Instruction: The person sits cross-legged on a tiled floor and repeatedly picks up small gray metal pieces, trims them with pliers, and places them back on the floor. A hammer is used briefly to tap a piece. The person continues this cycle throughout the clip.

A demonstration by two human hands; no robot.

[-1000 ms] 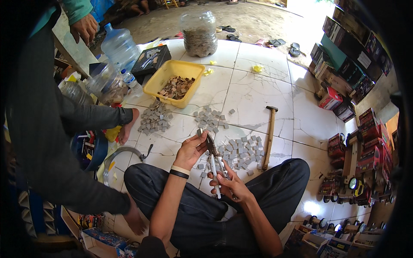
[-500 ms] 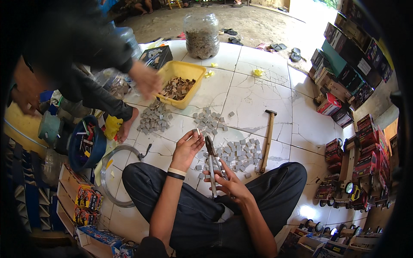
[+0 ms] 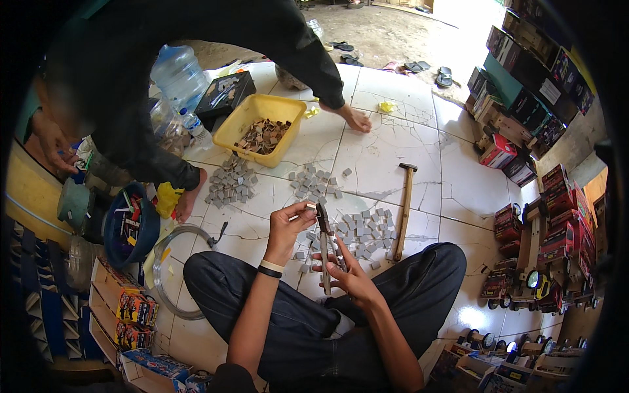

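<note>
At frame centre, I find the left hand [image 3: 284, 229] pinching a small pale piece [image 3: 310, 206] just beside the head of the pliers [image 3: 324, 224], which the right hand [image 3: 352, 278] grips; should the piece slip, closing jaws could nip the left hand.

The tiled floor [image 3: 386, 147] (cracked) carries grey squares [image 3: 365, 231], hammer [image 3: 404, 213], yellow tub [image 3: 285, 144].

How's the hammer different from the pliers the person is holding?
The hammer lies on the tiled floor, while the pliers are up in the right hand. The hammer has one wooden handle; the pliers have two greyish ones. Both are hand tools with dark heads.
</note>
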